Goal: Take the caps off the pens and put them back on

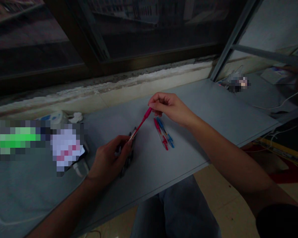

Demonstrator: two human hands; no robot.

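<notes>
We've got the pen pair (161, 134) on the desk (193, 145); left of it, the held pen (140, 124), then our left hand (111, 157); behind it, our right hand (170, 107), then the sill (139, 89).

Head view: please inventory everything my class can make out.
Desk: one, grey, middle
Held pen: one, pink and clear, above desk
Red pen: one, red, on desk
Blue pen: one, blue, beside red pen
Slim items: count unclear, dark, on desk
Pixelated items: several, mixed, left and right
Rounded item: one, white, rear left
Cables: several, white, left and right
Frame: one, grey, right
Window: one, dark, top
Ledge: one, pale, below window
Floor: one, tan, bottom
Left hand: one, bare, on held pen
Right hand: one, bare, on held pen
Legs: two, blue-clad, below desk
Sleeve: one, black, right
</notes>
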